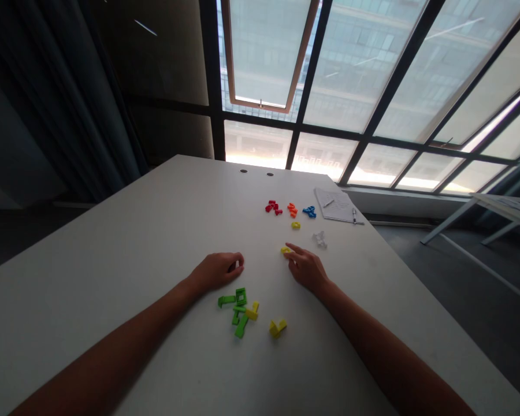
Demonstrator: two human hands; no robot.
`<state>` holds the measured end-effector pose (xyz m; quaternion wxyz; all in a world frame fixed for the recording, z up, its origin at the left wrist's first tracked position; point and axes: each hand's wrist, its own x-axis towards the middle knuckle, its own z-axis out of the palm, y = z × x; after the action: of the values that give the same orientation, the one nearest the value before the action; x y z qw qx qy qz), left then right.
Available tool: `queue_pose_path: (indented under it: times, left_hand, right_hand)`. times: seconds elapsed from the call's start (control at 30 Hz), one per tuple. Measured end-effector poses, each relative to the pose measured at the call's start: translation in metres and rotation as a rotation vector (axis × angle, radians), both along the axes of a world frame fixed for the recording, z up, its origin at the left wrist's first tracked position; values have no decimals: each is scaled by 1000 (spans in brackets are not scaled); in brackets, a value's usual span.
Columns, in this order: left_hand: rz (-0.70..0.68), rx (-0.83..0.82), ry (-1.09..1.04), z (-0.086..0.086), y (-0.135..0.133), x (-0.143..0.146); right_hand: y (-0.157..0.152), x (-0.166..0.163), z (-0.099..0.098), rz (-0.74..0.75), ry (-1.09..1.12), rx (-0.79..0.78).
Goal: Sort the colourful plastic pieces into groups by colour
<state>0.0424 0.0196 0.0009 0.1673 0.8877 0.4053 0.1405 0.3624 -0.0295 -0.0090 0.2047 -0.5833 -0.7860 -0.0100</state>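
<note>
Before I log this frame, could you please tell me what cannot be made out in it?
- Head view: the left hand is curled on the table; its fingers hide whatever is under them.
- The right hand touches a yellow piece; its fingertips cover part of it, so a grip is unclear.
- The clear piece is too small and pale to show its shape.
- Writing on the notepad is too small to read.

Small piece [285, 250] lies at right hand's [307, 268] fingertips; notepad [335, 204] behind, pieces [239, 307] nearer.
</note>
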Motion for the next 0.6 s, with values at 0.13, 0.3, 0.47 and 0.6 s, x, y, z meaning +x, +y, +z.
queue_pose_path:
  times: [0.13,0.3,0.47,0.6]
  left_hand:
    - [2,-7,-2,1,-1,0]
    - [6,-2,-6,0,-1,0]
    - [15,-15,2,1,-1,0]
    - [32,0,5,1,-2,1]
  right_hand:
    - [16,17,-2,-157,-55,31]
    - [23,25,-7,-193,-38,51]
    - [37,24,-9,-199,-39,25]
    - [55,21,-7,-215,-64,21]
